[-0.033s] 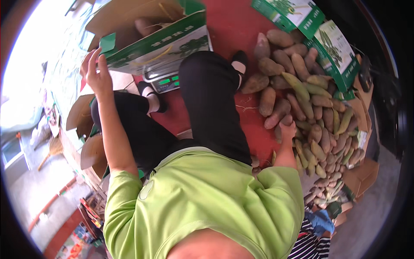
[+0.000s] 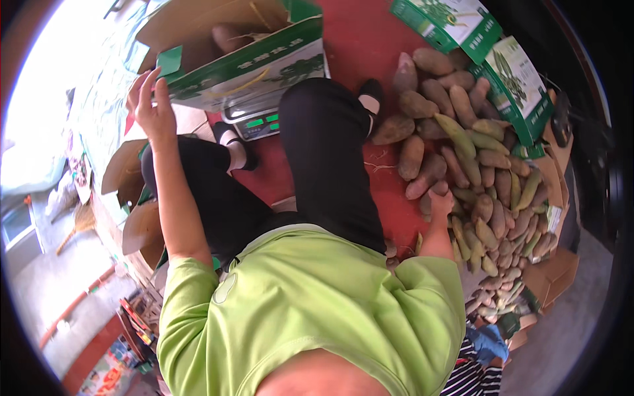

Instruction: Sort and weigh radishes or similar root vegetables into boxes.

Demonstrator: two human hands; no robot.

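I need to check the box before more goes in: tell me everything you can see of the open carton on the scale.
The carton is brown corrugated cardboard with green printed outer sides and a green flap raised at the far corner. It sits open-topped, tilted, on a metal scale with a green display. A brownish tuber lies inside. The left hand touches its near left corner flap.

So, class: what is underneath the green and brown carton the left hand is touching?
A weighing scale with a lit green display sits under the carton; most of its platform is covered. The left hand touches the carton's flap.
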